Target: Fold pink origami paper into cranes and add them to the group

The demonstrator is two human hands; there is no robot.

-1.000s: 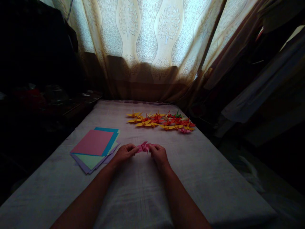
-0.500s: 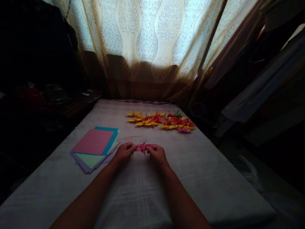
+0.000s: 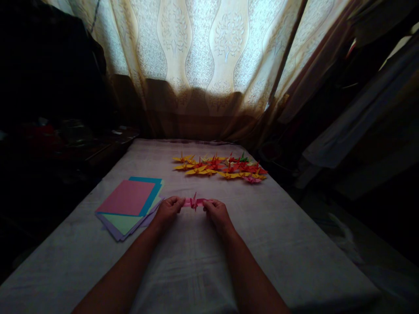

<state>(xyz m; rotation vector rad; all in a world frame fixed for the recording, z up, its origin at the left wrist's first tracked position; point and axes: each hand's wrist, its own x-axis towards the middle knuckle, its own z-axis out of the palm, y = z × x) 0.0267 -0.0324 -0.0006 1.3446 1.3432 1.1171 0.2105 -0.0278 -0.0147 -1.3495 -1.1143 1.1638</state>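
left hand: bare | right hand: bare | forearms: bare, narrowing toward the wrists

From my end I see a backlit, tree-patterned curtain; cloths hang in gloom at right, and at left I can just make out a dim red object.

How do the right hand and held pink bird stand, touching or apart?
Touching: the head view shows the right hand pinching the pink bird by one wing.
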